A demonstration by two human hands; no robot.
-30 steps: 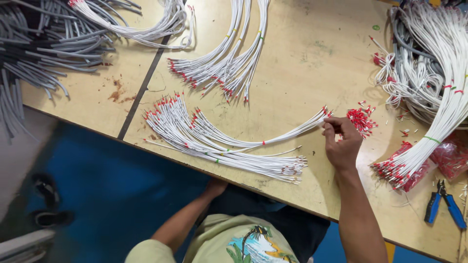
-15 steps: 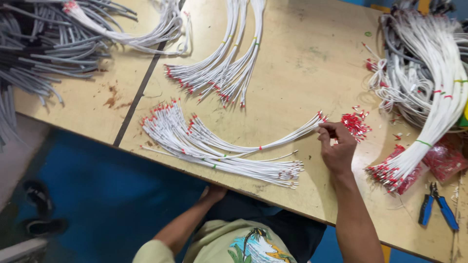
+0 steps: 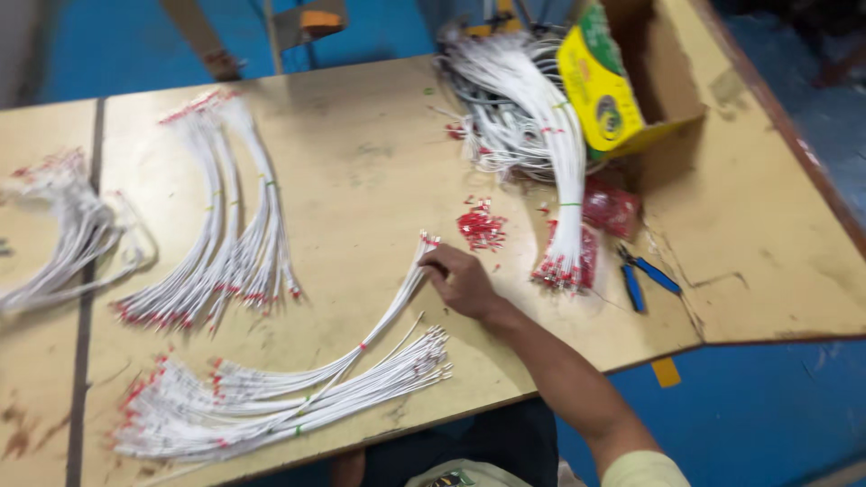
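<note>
Your right hand (image 3: 462, 281) is resting on the desk (image 3: 361, 171) about mid-width, a bit nearer the front edge than the back. Fingers curled in and pinched on the upper end of a white wire bundle (image 3: 379, 329). That bundle arcs from your fingertips down toward the front-left corner, where its red-tipped ends fan out.

A second, flatter bundle of wires (image 3: 361, 383) lies just below it along the front edge, bare ends pointing right, touching or overlapping the first on the left side.

Your left hand isn't visible; the arm is below the front edge, out of frame.

Loose pile of red terminals (image 3: 481, 225) sits just beyond your right hand toward the back, close but not touching.

To the right of that: a long bound wire bundle (image 3: 561, 171) running from the back edge toward the front, red-capped ends near the middle of the desk. A red plastic bag (image 3: 611, 207) sits beside it, and blue-handled pliers (image 3: 642, 275) lie just right of those ends.

Back-right corner: open cardboard box (image 3: 663, 81) with a yellow flap.

Left half of the desk: another group of white bundles (image 3: 230, 234) running back to front, red ends toward the front. Further left, across the desk seam, one more curved bundle (image 3: 68, 239) near the left edge.
</note>
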